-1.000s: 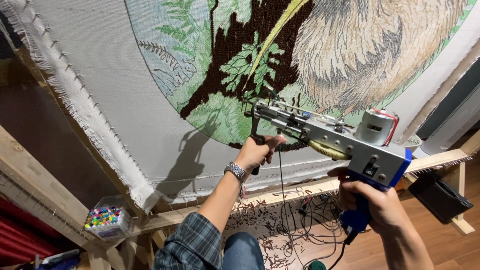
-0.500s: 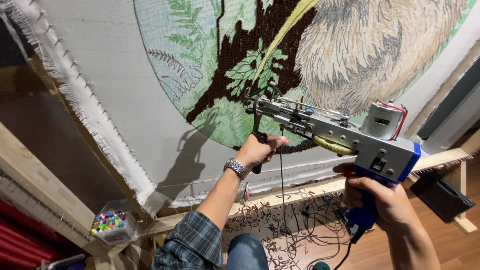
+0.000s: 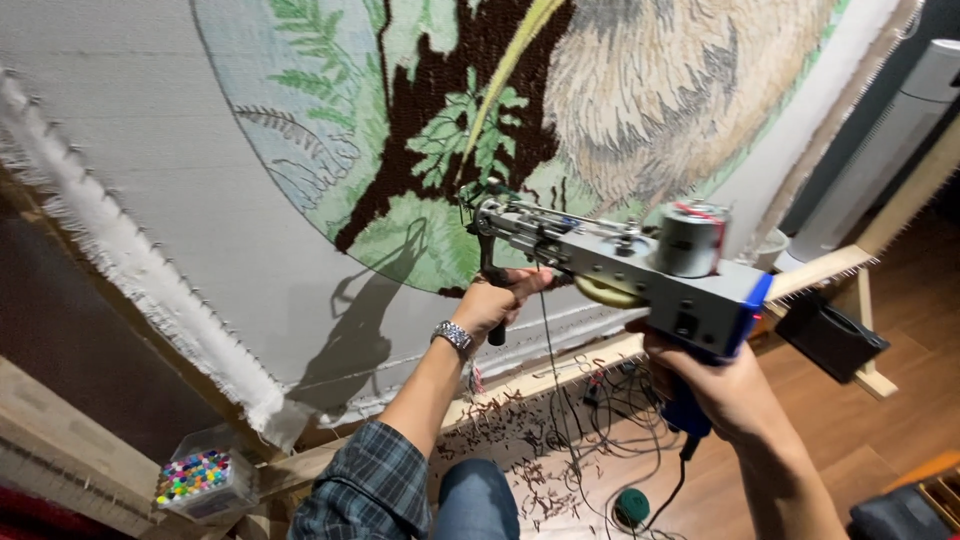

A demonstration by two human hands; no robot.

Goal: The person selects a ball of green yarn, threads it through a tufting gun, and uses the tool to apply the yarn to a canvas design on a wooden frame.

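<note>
Tufting gun (image 3: pixel 640 275): sitting at centre frame, grey body with blue rear, its needle tip pressing against the cloth at a green leaf patch.
Left hand (image 3: pixel 497 300): clenching the gun's black front handle (wristwatch showing on the wrist).
Right hand (image 3: pixel 715 385): gripping the blue rear handle, lower right of the frame.
Tufted cloth (image 3: pixel 180 150): filling the upper frame, stretched on a wooden frame (image 3: pixel 60 450).
Box of coloured pins (image 3: pixel 195 478): lying at lower left.
Floor (image 3: pixel 830 450): carrying yarn scraps and cords.
</note>
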